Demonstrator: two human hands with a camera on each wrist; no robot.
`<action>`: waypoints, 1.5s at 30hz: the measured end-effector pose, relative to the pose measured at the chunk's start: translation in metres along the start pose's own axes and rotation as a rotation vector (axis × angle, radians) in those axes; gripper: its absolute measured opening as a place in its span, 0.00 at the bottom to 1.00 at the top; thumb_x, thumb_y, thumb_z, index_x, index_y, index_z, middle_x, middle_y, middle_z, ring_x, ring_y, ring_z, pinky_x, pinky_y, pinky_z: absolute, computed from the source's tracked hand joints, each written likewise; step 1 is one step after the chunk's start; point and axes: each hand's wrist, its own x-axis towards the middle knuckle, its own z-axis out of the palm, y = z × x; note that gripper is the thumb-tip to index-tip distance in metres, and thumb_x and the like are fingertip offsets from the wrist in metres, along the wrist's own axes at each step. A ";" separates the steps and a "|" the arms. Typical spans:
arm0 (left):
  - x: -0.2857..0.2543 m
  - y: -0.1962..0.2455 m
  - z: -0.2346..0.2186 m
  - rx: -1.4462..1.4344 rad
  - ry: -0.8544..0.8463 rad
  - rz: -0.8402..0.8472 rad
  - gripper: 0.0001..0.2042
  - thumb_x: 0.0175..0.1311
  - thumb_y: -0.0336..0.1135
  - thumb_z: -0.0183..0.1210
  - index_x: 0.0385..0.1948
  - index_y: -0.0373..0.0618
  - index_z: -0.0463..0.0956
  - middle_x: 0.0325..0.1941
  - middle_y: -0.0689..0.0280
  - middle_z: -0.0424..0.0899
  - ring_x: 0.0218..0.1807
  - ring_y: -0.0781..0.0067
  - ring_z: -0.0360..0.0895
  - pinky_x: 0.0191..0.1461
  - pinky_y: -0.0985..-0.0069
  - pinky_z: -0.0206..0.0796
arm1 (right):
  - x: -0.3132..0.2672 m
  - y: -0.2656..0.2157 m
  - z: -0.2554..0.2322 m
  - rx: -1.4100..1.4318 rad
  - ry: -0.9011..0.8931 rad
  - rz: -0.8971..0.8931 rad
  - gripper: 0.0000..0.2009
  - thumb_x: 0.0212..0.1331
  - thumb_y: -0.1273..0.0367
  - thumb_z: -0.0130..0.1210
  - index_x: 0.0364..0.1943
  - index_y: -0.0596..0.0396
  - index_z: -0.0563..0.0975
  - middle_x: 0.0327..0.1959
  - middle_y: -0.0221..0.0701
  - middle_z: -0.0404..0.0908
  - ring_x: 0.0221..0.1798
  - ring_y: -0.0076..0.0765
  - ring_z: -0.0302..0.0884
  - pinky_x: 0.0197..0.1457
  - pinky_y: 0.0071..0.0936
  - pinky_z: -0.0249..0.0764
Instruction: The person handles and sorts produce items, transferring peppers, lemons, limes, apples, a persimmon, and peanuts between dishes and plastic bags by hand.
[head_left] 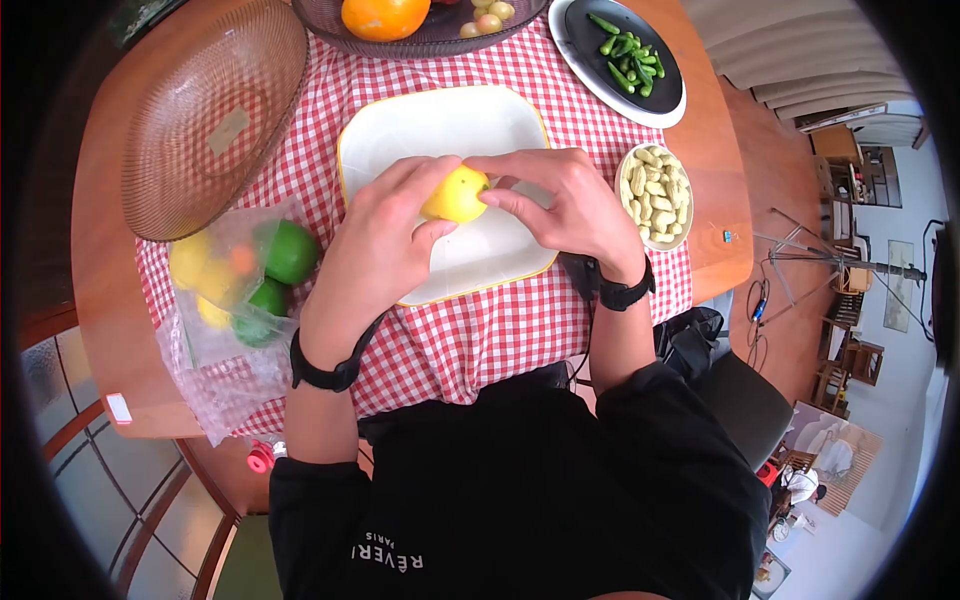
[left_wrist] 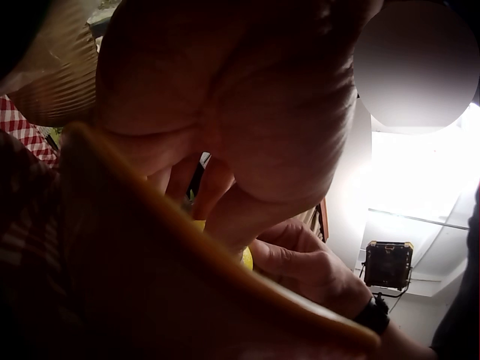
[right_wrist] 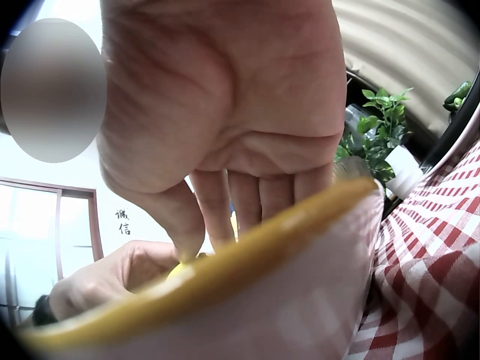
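Observation:
A yellow lemon [head_left: 458, 196] is held between both hands over the white dish [head_left: 480, 265] with the yellow rim. My left hand [head_left: 385, 220] grips it from the left, thumb and fingers round its side. From the right, the thumb and fingers of my right hand [head_left: 575, 205] pinch its dark-marked end. In the left wrist view only slivers of the lemon [left_wrist: 247, 259] show past the fingers. The right wrist view has the dish's rim [right_wrist: 247, 270] in front, hiding most of the lemon [right_wrist: 180, 270].
Left of the dish, a clear plastic bag [head_left: 205, 345] lies by yellow and green fruits [head_left: 292, 252], below a ribbed basket [head_left: 200, 120]. A bowl [head_left: 430, 45] with an orange stands behind. Green peppers [head_left: 630, 58] on a plate and a bowl of peanuts [head_left: 655, 195] are at right.

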 end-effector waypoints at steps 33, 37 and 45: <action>0.002 -0.004 -0.004 0.017 0.052 0.053 0.24 0.57 0.23 0.69 0.58 0.41 0.78 0.54 0.55 0.79 0.53 0.48 0.82 0.57 0.57 0.75 | 0.000 0.011 0.004 -0.044 0.007 0.019 0.15 0.60 0.74 0.66 0.52 0.60 0.84 0.46 0.45 0.89 0.47 0.52 0.88 0.53 0.40 0.83; 0.001 0.002 -0.001 0.088 0.122 0.158 0.20 0.56 0.25 0.71 0.52 0.41 0.82 0.50 0.58 0.81 0.51 0.53 0.82 0.55 0.62 0.75 | 0.000 0.002 0.001 -0.071 0.000 0.031 0.16 0.61 0.75 0.64 0.54 0.60 0.84 0.47 0.43 0.90 0.47 0.47 0.91 0.52 0.37 0.85; -0.001 0.007 0.009 0.166 0.009 0.268 0.25 0.54 0.27 0.73 0.57 0.43 0.80 0.53 0.59 0.79 0.54 0.53 0.78 0.60 0.61 0.73 | -0.002 0.005 0.001 0.107 -0.071 -0.010 0.17 0.61 0.74 0.61 0.55 0.62 0.83 0.42 0.47 0.90 0.42 0.50 0.91 0.51 0.39 0.85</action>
